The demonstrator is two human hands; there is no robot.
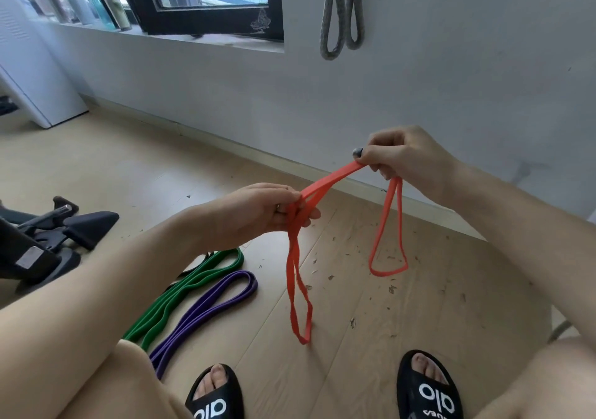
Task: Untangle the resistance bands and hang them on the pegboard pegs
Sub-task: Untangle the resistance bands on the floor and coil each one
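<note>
An orange resistance band (335, 178) stretches between both hands above the wooden floor. My left hand (258, 214) grips it where it bunches into a knot, and a long loop hangs down from there. My right hand (400, 157) pinches the other end higher up, with a second loop dangling below it. A green band (193, 284) and a purple band (209, 305) lie folded side by side on the floor at lower left. A grey band (342, 12) hangs on the white wall at the top. No pegboard shows in this view.
Black exercise equipment (48, 241) sits on the floor at left. A dark-framed window (209, 2) with bottles on its sill is at upper left. My feet in black slides (429, 389) are at the bottom. Small debris litters the floor.
</note>
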